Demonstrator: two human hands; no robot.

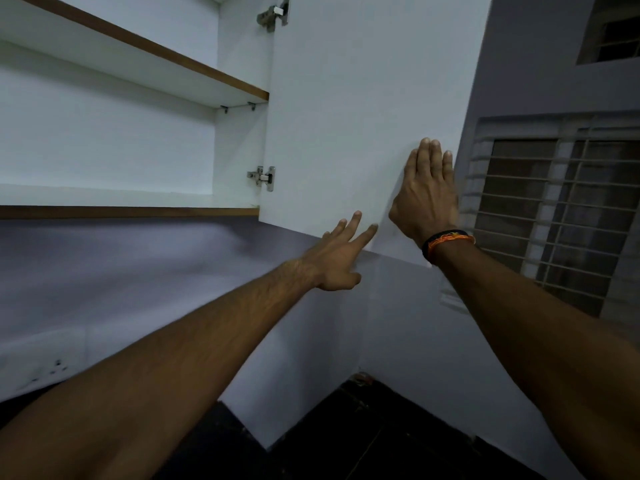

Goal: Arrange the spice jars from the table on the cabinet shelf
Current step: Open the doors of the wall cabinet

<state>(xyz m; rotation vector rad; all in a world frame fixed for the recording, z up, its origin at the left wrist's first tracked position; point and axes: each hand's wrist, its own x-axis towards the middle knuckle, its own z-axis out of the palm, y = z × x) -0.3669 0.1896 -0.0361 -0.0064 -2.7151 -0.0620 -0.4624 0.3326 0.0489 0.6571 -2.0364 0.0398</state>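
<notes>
A white wall cabinet hangs above me with its door (346, 109) swung open to the right. Inside are two white shelves with brown front edges, an upper shelf (149, 60) and a lower shelf (114, 199), and nothing stands on them. My right hand (427, 192) presses flat on the inner face of the door near its free edge, fingers straight and together. My left hand (341, 254) reaches up with spread fingers, its tips at the door's bottom edge. No spice jars and no table are in view.
Two metal hinges (263, 178) join the door to the cabinet side. A window with a white grille (554, 209) is on the right wall. Below lie a dark counter (363, 441) in the corner and a wall socket plate (52, 368) at the left.
</notes>
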